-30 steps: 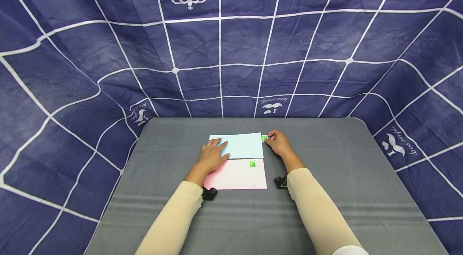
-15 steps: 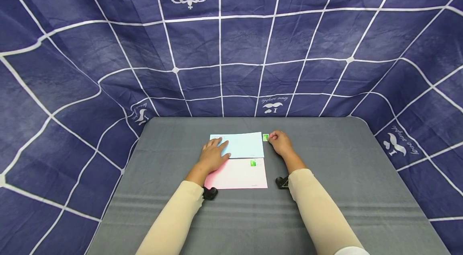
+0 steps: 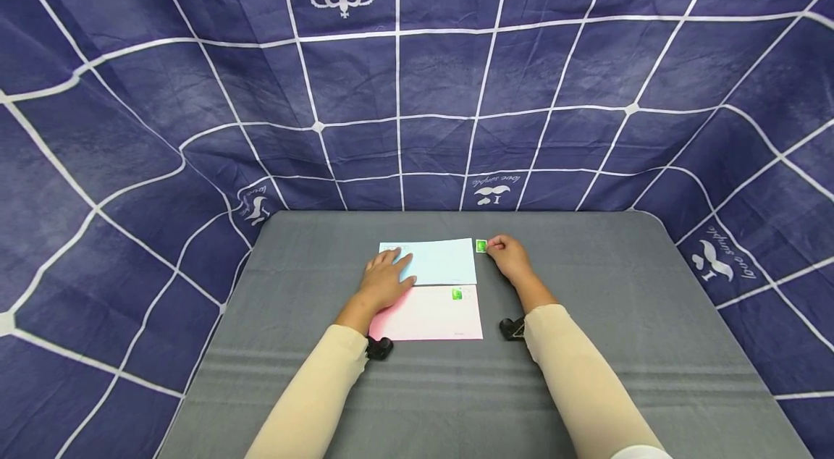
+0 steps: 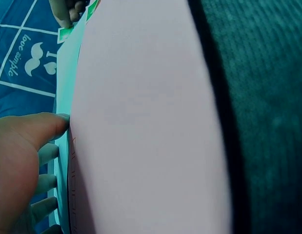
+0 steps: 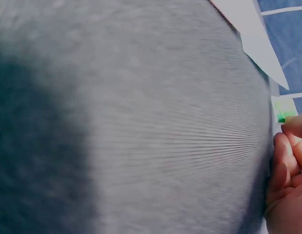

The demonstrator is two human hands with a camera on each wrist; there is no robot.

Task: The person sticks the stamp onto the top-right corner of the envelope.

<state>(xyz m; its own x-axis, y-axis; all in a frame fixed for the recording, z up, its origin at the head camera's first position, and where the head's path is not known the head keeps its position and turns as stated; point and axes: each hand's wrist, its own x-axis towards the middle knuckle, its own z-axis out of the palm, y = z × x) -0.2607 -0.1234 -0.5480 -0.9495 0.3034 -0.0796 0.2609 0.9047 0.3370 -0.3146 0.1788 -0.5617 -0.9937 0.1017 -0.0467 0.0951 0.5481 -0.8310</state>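
Note:
My left hand (image 3: 384, 283) rests with spread fingers on the left part of a light blue envelope (image 3: 445, 261), its thumb at the near edge. Just in front of that lies a pink envelope (image 3: 423, 318) with a green postage stamp (image 3: 457, 294) at its top right. Beyond the blue envelope's upper right corner, my right hand (image 3: 510, 258) pinches another green postage stamp (image 3: 481, 246) between thumb and finger. The right wrist view shows this white-bordered stamp (image 5: 285, 109) sticking out from the fingertips, a small gap away from the blue envelope (image 5: 263, 53).
Both envelopes lie flat on a grey cloth-covered table (image 3: 430, 401). A blue curtain with white grid lines (image 3: 430, 75) hangs behind the table and along both sides. Black wrist mounts (image 3: 512, 329) stick out at both sleeves.
My right hand has drifted slightly right with the stamp, widening the gap to the blue envelope's edge. Its fingers have drawn closer together. My left hand and both envelopes have stayed in place.

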